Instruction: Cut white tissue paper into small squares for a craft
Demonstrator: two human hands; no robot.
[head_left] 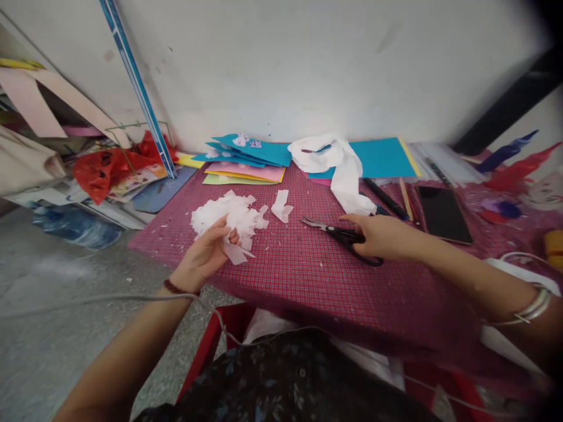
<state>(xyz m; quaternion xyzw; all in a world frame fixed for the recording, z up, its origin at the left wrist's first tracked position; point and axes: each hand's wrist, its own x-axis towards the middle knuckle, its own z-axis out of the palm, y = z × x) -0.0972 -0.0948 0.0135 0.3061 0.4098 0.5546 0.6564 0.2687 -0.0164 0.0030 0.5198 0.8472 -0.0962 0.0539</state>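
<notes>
My left hand (206,253) is closed on a small piece of white paper (236,252) at the near edge of a heap of white paper cuttings (229,215) on the red checked tablecloth (308,275). My right hand (382,235) rests on the black handles of a pair of scissors (338,233) that lie on the cloth, blades pointing left. A separate white paper scrap (281,206) lies between the heap and the scissors.
Coloured paper sheets (250,159) are stacked at the back by the wall, with a white cloth strip (347,170) draped over a blue sheet. A black phone (443,214), pen and sticks lie at right. Red plastic and clutter (109,167) crowd the floor at left.
</notes>
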